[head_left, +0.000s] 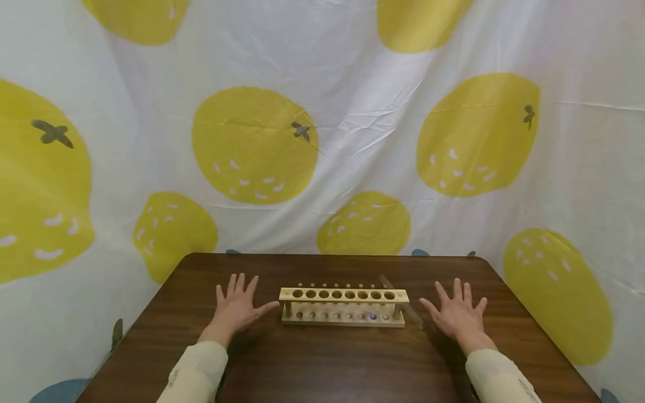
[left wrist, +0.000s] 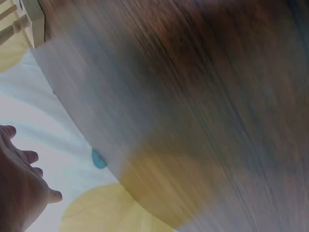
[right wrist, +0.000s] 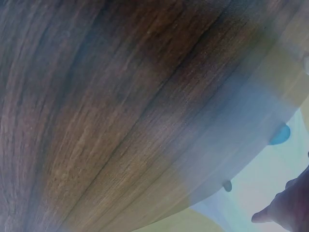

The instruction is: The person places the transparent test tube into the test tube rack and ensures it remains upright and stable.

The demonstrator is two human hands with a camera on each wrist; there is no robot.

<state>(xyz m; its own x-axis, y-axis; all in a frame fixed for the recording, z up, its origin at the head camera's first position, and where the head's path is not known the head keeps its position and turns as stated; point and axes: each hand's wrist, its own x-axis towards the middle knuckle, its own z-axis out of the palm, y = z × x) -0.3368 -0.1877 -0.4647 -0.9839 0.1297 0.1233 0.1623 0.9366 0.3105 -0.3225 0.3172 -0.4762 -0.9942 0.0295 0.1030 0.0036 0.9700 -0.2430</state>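
Note:
A wooden test tube rack (head_left: 344, 295) with a row of round holes along its top stands at mid-table. On its lower board, towards the right, sits a small blue ball-like thing (head_left: 373, 317). A clear glass tube (head_left: 414, 317) lies slantwise behind and beside the rack's right end. My left hand (head_left: 235, 309), fingers spread, is left of the rack with the thumb pointing at its end. To the right of the tube, my right hand (head_left: 459, 317) is spread the same way. Both hands hold nothing. In the left wrist view, the rack's end (left wrist: 34, 24) shows in the top corner.
The dark brown wooden table (head_left: 322, 364) has rounded far corners. Close behind it hangs a white cloth (head_left: 363, 157) printed with yellow fruit, which also runs along both sides. A row of short pegs (head_left: 336, 286) rises along the rack's far side.

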